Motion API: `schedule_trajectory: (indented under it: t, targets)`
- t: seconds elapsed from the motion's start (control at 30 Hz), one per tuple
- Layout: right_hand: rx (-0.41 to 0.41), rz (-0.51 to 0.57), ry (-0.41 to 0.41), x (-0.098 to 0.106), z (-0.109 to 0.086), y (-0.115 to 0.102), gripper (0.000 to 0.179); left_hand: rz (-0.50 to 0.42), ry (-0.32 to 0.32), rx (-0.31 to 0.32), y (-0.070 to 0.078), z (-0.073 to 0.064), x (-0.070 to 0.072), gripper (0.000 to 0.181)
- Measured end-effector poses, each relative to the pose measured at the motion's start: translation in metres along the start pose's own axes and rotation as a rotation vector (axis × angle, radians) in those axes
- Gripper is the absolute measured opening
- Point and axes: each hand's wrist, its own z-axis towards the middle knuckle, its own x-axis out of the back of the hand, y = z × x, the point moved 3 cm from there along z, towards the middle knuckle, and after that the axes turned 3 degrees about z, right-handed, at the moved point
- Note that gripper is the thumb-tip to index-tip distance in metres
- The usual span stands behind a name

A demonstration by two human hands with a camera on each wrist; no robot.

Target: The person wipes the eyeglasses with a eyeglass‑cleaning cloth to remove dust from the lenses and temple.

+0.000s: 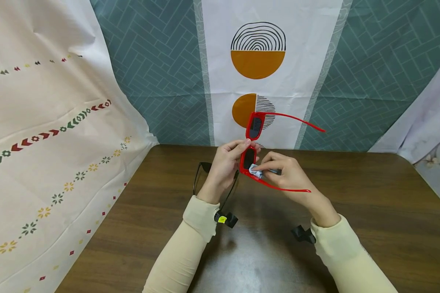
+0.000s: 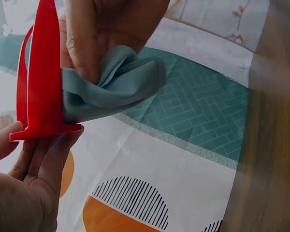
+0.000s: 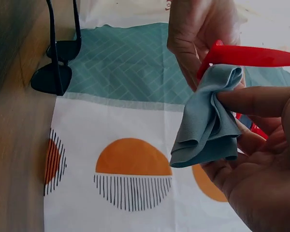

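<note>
Red-framed sunglasses (image 1: 254, 126) with dark lenses are held up above the table, both temples unfolded and pointing right. My left hand (image 1: 226, 162) pinches the frame near the bridge between thumb and fingers. In my right hand (image 1: 287, 173) is a folded light blue cloth (image 1: 256, 171), pressed against the lower lens by the fingers. The right wrist view shows the bunched cloth (image 3: 208, 116) between thumb and fingers, right at the red frame. From the left wrist, the cloth (image 2: 111, 87) hangs beside the red temple (image 2: 44, 72).
Black sunglasses (image 3: 58, 67) stand on the brown wooden table (image 1: 161, 203), partly behind my left hand in the head view. A patterned teal and white curtain (image 1: 154, 61) hangs behind the table, and a cream cloth (image 1: 58, 122) drapes along the left side.
</note>
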Motion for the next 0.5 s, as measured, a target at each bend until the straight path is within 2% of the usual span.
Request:
schedule_trajectory:
  t: [0.17,0.33,0.5]
  targets:
    - [-0.029,0.028,-0.027,0.006,0.000,0.002,0.024,0.017,-0.012,0.007,0.001,-0.001,0.001,0.027]
    - [-0.030,0.009,0.018,0.016,-0.001,0.005,0.022,0.047,-0.007,0.014,0.000,0.000,0.002,0.027]
    - [-0.056,0.000,0.039,0.027,-0.003,0.006,0.020,0.029,-0.011,0.026,-0.001,0.001,0.003,0.026]
